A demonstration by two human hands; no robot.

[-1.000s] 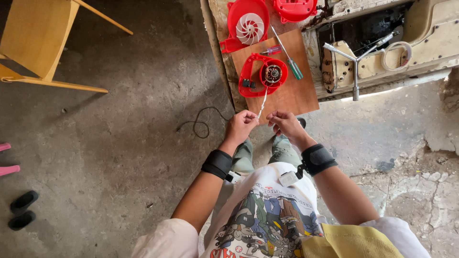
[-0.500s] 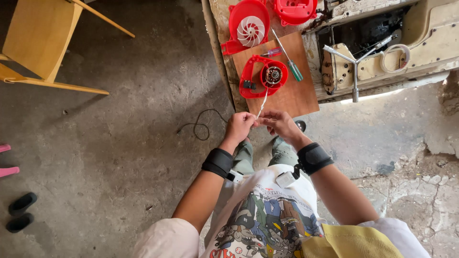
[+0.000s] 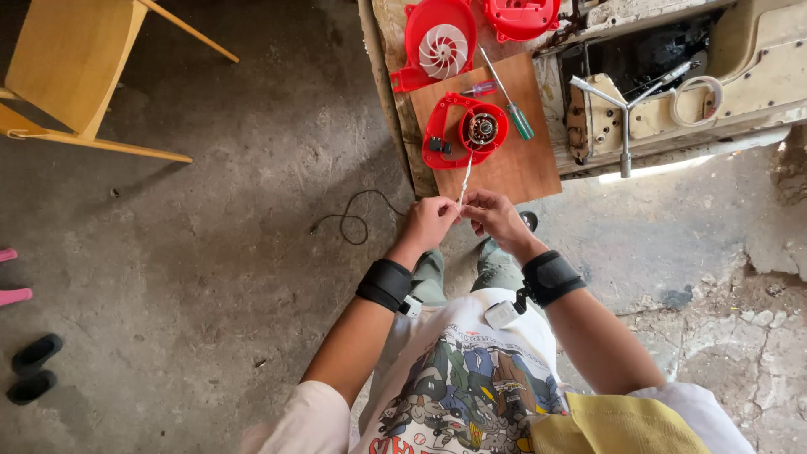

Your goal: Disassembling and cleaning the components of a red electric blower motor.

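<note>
Both hands meet in front of the body: the left hand (image 3: 429,223) and the right hand (image 3: 494,217) are drawn close together, fingertips pinching the near end of a thin white cord (image 3: 465,178). Which fingers grip it cannot be made out, since the knuckles cover the contact point. The cord runs up and away from the hands to a red plastic blower housing with an exposed motor core (image 3: 463,130), which lies on a reddish-brown wooden board (image 3: 521,164); the cord's attachment inside the housing is too small to resolve. A green-handled screwdriver (image 3: 508,105) lies just beside the housing, with a smaller red-handled screwdriver (image 3: 480,87) next to it. Farther up sits a red fan cover with a white impeller (image 3: 440,46); a second red plastic part (image 3: 521,15) is cut off by the top edge. A black wrist strap (image 3: 387,284) sits on each forearm. A loose black wire (image 3: 353,220) lies on the concrete floor (image 3: 235,252) to the left.
</note>
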